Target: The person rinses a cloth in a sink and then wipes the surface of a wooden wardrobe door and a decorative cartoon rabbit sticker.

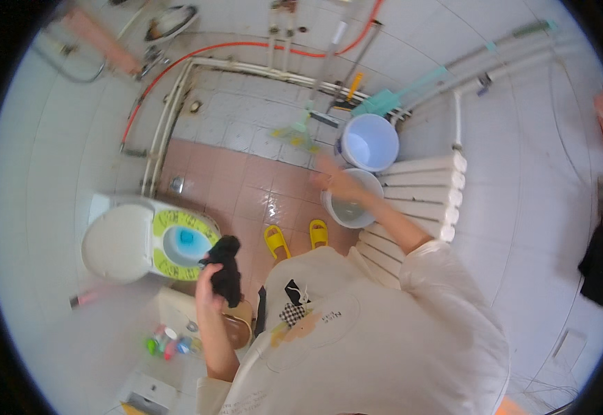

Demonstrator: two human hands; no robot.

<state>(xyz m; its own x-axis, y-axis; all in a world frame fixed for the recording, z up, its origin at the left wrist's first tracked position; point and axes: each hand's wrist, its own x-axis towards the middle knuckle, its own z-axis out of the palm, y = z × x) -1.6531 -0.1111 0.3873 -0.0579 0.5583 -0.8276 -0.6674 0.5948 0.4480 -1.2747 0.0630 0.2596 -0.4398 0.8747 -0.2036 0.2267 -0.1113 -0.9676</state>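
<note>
My left hand (210,290) is closed around a bunched black cloth (226,272), held near the front edge of the toilet (184,244). The toilet's lid is up, and blue water shows inside its green patterned seat. My right hand (335,181), blurred, reaches over a white bucket (353,220) that holds some liquid; I see nothing in it, though its fingers are unclear. Just beyond stands a second white bucket (370,142), touching or close to the first. Yellow slippers (275,241) are on my feet on the pink tiles between toilet and buckets.
A white radiator (420,194) runs beside the buckets. A broom (298,129), a squeegee (324,119) and a green dustpan (379,104) stand near the far wall. A red hose (218,46) runs along white pipes. A brown bin (239,327) stands near my left forearm.
</note>
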